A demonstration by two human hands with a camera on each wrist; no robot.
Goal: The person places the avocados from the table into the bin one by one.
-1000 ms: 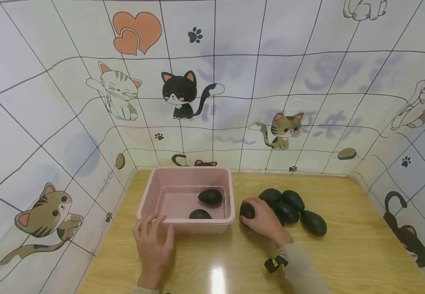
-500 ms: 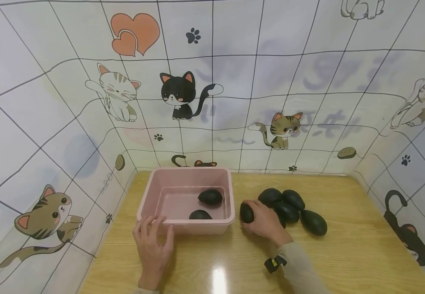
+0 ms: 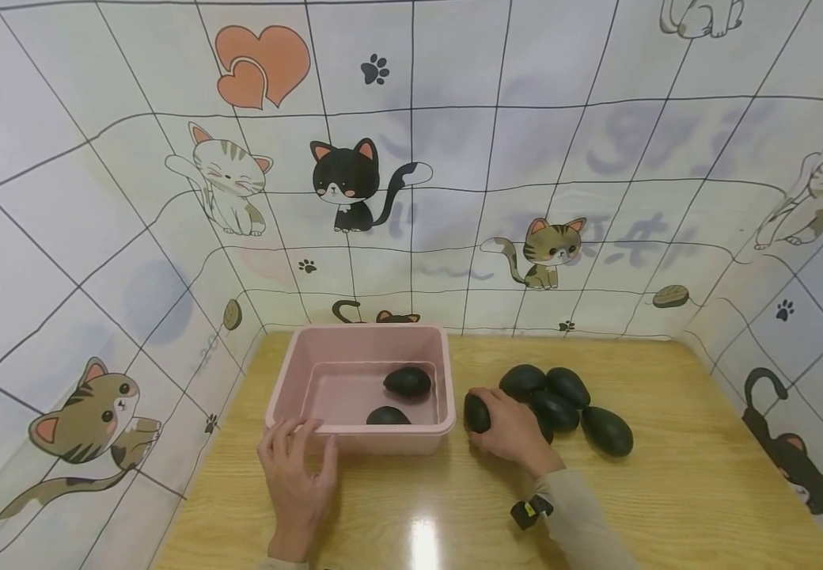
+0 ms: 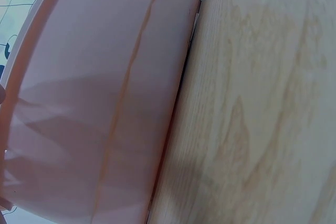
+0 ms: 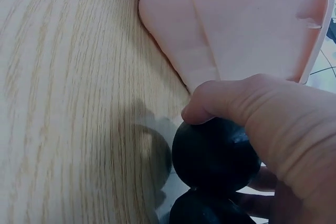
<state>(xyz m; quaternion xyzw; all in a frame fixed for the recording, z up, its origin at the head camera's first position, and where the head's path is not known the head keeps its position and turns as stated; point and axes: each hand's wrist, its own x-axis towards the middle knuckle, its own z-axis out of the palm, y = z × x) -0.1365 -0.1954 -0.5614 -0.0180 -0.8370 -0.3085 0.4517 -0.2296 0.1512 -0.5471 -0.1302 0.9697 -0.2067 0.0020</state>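
Note:
A pink tub (image 3: pixel 290 372) stands on the wooden table and holds two dark avocados (image 3: pixel 407 382) (image 3: pixel 387 416). My right hand (image 3: pixel 507 427) grips a third dark avocado (image 3: pixel 477 413) just right of the tub, lifted slightly off the table; the right wrist view shows the thumb over this avocado (image 5: pixel 215 156) beside the tub's corner (image 5: pixel 236 30). A pile of several more avocados (image 3: pixel 568 404) lies right behind that hand. My left hand (image 3: pixel 295 467) rests with straight fingers against the tub's near rim; the left wrist view shows only the tub wall (image 4: pixel 100 103).
Cat-print panels wall in the table on the left, back and right. Bare wood (image 3: pixel 703 475) lies to the right and front of the avocado pile. A small black tag (image 3: pixel 525 511) sits at my right wrist.
My right hand has closed round one avocado and raised it slightly, turning it towards the tub. The left hand and tub have stayed put.

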